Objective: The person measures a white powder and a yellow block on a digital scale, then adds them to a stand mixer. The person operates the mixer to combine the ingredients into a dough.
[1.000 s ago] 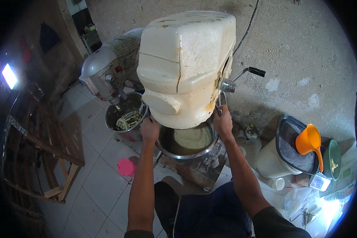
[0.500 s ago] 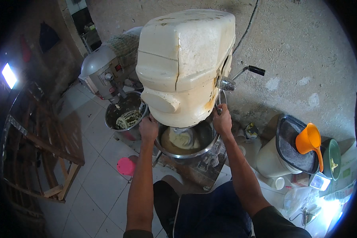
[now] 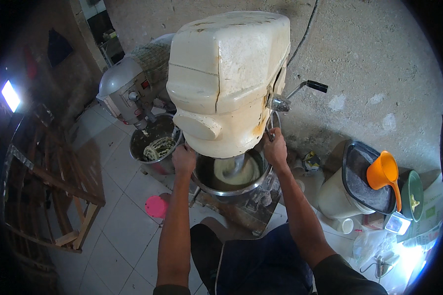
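A big cream-coloured stand mixer [image 3: 226,73] with worn, cracked paint stands before me. Under its head sits a steel mixing bowl [image 3: 230,193] with pale batter [image 3: 251,173] in it. The beater [image 3: 237,166] is blurred by motion. My left hand [image 3: 184,160] is closed at the bowl's left side; what it grips is hidden behind the fingers. On the right side, my right hand [image 3: 275,148] is wrapped round a metal rod [image 3: 270,135] beside the bowl, just below a wire loop. A crank with a black grip [image 3: 317,86] juts out above it.
A second mixer [image 3: 120,81], its bowl [image 3: 157,167] holding a dough-covered beater, stands at the left. A pink container [image 3: 156,206] lies on the tiles. At the right are a white bucket [image 3: 335,196], a black tray, an orange dipper [image 3: 383,171] and a green basin [image 3: 412,194]. A wooden frame [image 3: 59,182] stands far left.
The beater has shifted within the bowl and the batter has swirled to a new shape. Both hands have kept their places.
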### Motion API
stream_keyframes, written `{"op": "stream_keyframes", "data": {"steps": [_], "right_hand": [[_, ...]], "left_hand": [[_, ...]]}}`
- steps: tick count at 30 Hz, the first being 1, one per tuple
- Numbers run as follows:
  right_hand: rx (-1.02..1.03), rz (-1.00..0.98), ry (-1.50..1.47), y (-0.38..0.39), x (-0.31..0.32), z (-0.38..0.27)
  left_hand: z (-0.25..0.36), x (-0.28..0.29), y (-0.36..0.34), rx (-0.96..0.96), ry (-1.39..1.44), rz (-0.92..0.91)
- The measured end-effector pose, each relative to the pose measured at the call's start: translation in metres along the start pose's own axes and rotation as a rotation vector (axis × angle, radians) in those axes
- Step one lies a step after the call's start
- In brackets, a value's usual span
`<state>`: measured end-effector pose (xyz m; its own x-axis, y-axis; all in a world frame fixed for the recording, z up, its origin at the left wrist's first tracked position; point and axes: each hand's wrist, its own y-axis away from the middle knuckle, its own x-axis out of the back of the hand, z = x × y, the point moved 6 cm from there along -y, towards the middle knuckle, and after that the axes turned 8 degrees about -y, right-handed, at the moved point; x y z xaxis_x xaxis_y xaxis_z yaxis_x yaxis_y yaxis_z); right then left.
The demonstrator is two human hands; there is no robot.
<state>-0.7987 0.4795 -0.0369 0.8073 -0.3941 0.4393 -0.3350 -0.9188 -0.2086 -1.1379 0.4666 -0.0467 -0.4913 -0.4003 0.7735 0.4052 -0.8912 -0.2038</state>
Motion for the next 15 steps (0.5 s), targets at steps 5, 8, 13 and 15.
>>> {"op": "stream_keyframes", "data": {"steps": [5,8,13,15], "right_hand": [[-0.010,0.001,0.013,0.000,0.000,0.002],[-0.021,-0.002,0.006,0.000,0.001,0.000],[-0.034,-0.012,-0.029,0.001,0.004,-0.003],[-0.022,-0.013,-0.029,0.001,0.001,-0.001]], "left_hand": [[0.007,0.007,0.005,0.002,0.006,0.038],[0.008,0.007,0.005,0.018,-0.012,0.035],[0.005,0.001,0.003,0.017,-0.014,0.037],[0.000,-0.001,0.000,0.007,-0.022,0.025]]}}
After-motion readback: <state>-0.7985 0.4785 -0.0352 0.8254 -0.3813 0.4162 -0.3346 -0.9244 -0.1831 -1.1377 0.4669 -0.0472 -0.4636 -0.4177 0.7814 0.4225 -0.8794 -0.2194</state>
